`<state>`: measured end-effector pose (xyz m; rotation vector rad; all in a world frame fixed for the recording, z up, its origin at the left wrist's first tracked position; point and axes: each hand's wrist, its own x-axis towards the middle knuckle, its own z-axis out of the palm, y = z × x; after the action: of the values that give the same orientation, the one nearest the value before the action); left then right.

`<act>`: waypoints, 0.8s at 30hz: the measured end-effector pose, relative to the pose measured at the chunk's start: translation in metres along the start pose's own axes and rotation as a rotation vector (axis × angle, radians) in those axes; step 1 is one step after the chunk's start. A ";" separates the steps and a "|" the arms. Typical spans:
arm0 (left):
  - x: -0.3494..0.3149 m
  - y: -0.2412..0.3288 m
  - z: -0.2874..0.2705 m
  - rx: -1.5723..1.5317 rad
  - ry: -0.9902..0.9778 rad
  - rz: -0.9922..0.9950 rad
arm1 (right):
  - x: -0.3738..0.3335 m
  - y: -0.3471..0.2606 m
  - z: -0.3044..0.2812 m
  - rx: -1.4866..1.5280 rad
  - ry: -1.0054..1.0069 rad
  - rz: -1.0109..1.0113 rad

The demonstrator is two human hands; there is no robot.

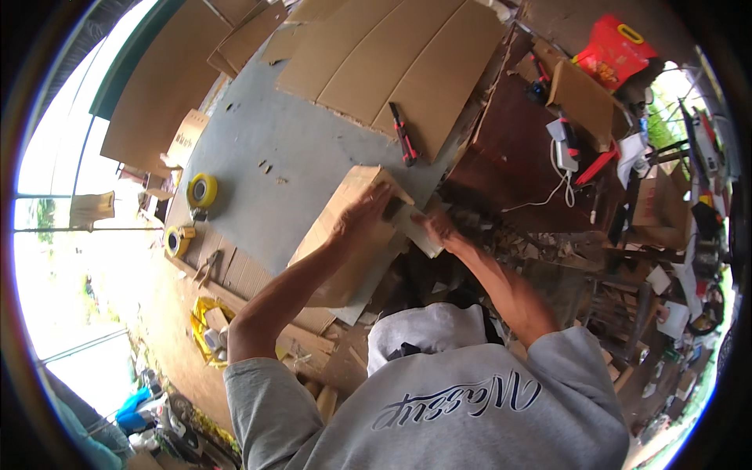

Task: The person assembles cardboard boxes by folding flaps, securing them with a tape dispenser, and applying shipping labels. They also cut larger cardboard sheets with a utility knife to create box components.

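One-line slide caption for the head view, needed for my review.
Left hand on a cardboard box, right hand holding a pale flat piece beside it; red-and-black cutter beyond.

grey shirt [470, 446] cut off, box [356, 266] partly hidden

Daylight glares from the left, bleaching that side white, with smaller bright patches at far right. The tabletop [270, 211] is clearly lit, the litter [540, 252] dim. The right hand [439, 229] looks slightly soft. Edges bend toward a black, colour-fringed rim.
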<state>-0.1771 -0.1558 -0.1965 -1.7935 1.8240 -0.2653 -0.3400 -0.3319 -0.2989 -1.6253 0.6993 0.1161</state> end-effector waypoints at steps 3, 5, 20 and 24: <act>0.002 0.017 -0.004 0.130 -0.083 0.013 | -0.014 -0.035 -0.013 -0.349 -0.023 0.112; 0.005 0.023 -0.014 0.150 -0.085 0.011 | -0.016 -0.047 -0.015 -0.388 -0.056 0.068; 0.016 0.089 0.059 -0.335 0.159 0.066 | 0.038 0.076 -0.021 -0.722 -0.411 -0.622; -0.051 0.118 0.043 -0.775 0.237 -0.095 | -0.031 -0.034 -0.077 -0.643 -0.061 0.304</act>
<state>-0.2592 -0.0866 -0.2793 -2.4475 2.1941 0.2492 -0.3721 -0.3917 -0.2406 -2.0969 0.9161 0.6644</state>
